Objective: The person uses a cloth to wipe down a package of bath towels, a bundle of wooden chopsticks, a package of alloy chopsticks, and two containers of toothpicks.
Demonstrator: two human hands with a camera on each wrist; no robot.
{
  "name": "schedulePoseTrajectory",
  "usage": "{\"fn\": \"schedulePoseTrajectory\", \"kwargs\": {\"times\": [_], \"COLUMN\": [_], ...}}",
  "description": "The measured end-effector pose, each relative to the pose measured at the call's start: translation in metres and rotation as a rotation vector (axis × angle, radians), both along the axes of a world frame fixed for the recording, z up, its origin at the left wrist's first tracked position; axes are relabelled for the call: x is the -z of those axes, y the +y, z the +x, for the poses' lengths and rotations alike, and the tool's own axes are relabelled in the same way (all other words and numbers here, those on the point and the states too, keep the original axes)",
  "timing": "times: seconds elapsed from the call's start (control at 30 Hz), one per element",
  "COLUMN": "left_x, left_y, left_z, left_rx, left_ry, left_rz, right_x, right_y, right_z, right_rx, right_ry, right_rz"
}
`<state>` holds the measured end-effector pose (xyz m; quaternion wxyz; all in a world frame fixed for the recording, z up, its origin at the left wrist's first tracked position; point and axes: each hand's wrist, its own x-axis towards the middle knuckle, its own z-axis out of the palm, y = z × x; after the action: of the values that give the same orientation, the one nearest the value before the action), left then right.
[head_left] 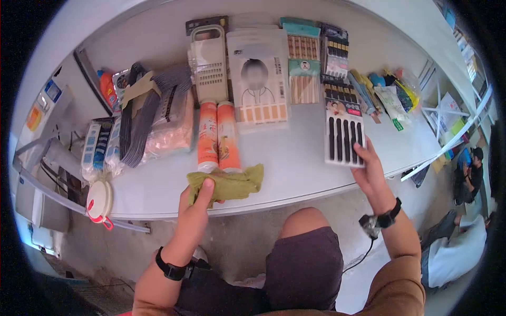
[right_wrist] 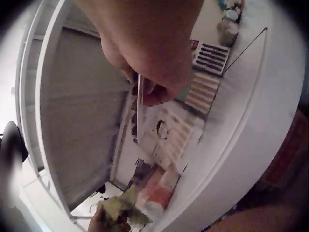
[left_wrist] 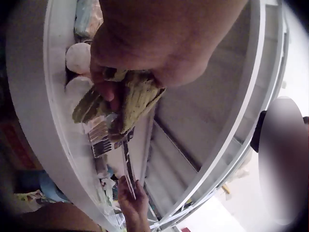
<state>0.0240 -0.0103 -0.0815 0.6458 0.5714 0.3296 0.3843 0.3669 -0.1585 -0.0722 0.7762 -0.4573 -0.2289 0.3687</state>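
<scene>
My left hand [head_left: 194,203] grips a crumpled olive-green cloth [head_left: 237,181], thumb on top, just in front of two orange-and-white cylinders [head_left: 227,134] lying on the shelf. In the left wrist view the cloth [left_wrist: 137,99] hangs folded below the fingers. My right hand [head_left: 371,171] pinches the lower right corner of a flat pack [head_left: 343,124] with a row of slim black-handled items on a white backing. The pack [right_wrist: 140,108] appears edge-on between thumb and fingers in the right wrist view. A similar pack [head_left: 336,52] stands behind it.
White graters [head_left: 210,63], a stack of printed pouches [head_left: 258,79] and teal-topped packs [head_left: 303,63] line the back. Dark flat strips [head_left: 142,126] and plastic-wrapped packs [head_left: 171,131] lie left. A white round container [head_left: 100,200] sits at the front edge. Bagged items [head_left: 392,100] lie right.
</scene>
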Motion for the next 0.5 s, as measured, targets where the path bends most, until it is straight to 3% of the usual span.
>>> {"fn": "schedulePoseTrajectory", "kwargs": {"times": [0.13, 0.2, 0.23, 0.4, 0.5], "left_x": [-0.004, -0.005, -0.010, -0.016, -0.020], "left_y": [-0.002, 0.002, 0.001, 0.001, 0.013], "left_z": [0.000, -0.004, -0.005, -0.022, -0.037], "left_rx": [-0.017, 0.159, 0.129, 0.462, 0.389], "left_ry": [-0.105, -0.254, -0.266, -0.826, -0.776], "left_rz": [-0.121, -0.249, -0.245, -0.385, -0.441], "right_x": [-0.025, -0.035, -0.038, -0.051, -0.046], "right_y": [0.000, 0.005, 0.009, 0.024, 0.040], "right_z": [-0.069, -0.102, -0.116, -0.187, -0.208], "right_rx": [-0.090, -0.187, -0.218, -0.594, -0.740], "right_ry": [-0.001, -0.090, -0.099, -0.199, -0.137], "right_rz": [0.009, -0.010, -0.009, -0.050, -0.067]}}
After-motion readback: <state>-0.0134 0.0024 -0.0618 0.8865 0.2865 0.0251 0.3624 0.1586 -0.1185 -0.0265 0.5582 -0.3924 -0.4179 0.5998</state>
